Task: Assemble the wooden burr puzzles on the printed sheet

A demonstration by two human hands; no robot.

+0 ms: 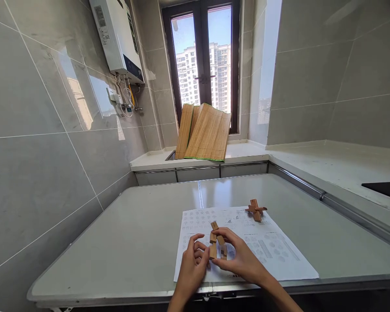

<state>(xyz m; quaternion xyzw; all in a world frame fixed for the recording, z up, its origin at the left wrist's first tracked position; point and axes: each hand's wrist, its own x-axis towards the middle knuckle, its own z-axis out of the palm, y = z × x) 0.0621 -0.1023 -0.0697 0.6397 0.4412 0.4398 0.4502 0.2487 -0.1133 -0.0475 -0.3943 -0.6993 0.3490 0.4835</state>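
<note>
Above a printed sheet [287,268], my right hand [242,258] grips small light-wood puzzle pieces [213,237] between thumb and fingers. The pieces are notched blocks, joined or held together with gaps between them; how they interlock is too small to tell. From the left, my left hand [193,266] has its thumb and curled fingers against the lower left block, its index finger raised and bent. An assembled cross-shaped wooden puzzle [256,210], darker and reddish, rests on the sheet's far right corner, apart from both hands.
The grey folding table [117,247] has a centre seam and a metal rim. Behind it, a bamboo mat [208,134] leans against the window on the white counter [312,158], which runs along the right. A water heater [118,39] hangs on the left wall.
</note>
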